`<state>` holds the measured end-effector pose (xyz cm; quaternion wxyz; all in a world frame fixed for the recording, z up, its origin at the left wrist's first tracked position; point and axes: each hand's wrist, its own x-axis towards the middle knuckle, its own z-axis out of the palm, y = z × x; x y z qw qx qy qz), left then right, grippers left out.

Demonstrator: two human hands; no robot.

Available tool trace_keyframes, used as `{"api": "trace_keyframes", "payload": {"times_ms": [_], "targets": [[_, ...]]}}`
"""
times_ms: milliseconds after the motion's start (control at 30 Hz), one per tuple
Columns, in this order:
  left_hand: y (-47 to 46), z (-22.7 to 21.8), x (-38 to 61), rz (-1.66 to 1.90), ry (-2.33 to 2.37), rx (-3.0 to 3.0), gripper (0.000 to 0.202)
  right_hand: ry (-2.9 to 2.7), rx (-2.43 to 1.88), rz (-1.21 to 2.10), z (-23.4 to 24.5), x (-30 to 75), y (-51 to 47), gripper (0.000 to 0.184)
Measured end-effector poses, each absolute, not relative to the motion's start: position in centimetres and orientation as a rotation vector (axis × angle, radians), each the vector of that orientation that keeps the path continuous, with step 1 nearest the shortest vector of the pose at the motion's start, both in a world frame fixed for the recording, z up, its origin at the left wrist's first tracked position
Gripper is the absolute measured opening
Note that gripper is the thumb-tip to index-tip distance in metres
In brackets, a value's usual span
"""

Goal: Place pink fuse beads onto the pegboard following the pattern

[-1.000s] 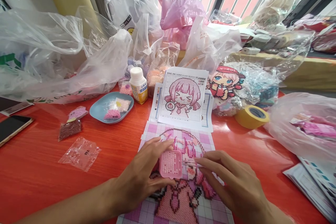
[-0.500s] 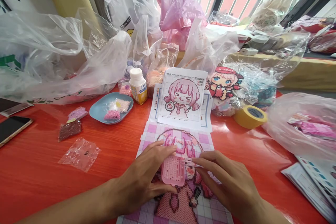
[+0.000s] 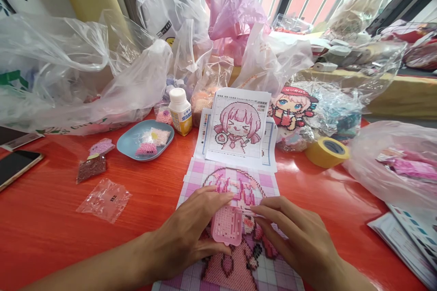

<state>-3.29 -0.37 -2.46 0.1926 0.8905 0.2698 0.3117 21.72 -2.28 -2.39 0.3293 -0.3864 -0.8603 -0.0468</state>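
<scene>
Fingers [image 3: 221,198] and thumb of the left hand [image 3: 182,232] bracket a pink tray [image 3: 226,239]; the right hand [image 3: 300,232] pinches thin tweezers [image 3: 246,212].
The slotted plastic tray sits lower centre over a bead picture [image 3: 228,275] on a lilac-and-white checked sheet [image 3: 276,277]: blouse densely filled, dark outline largely laid, hair seemingly patchy and unfinished. Whether the tweezers grip a bead, I cannot tell. Flat printed pattern [image 3: 235,145] above, mid-frame.

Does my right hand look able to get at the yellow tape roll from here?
Probably yes: only red tabletop seems to lie between the right hand and the yellow tape roll, though that hand is holding tweezers.
</scene>
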Motion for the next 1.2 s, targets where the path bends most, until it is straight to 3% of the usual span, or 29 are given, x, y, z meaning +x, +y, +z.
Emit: {"api": "trace_keyframes", "payload": {"times_ms": [467,1200], "targets": [[-0.2,-2.6,-3.1,1.058,0.991,2.492,0.068,-2.198,-1.091,-0.193,-2.0,22.7,-2.1,0.008],[-0.2,-2.5,-3.0,1.060,1.038,2.462,0.070,-2.288,-1.155,-0.244,-2.5,22.9,-1.9,0.013]]}}
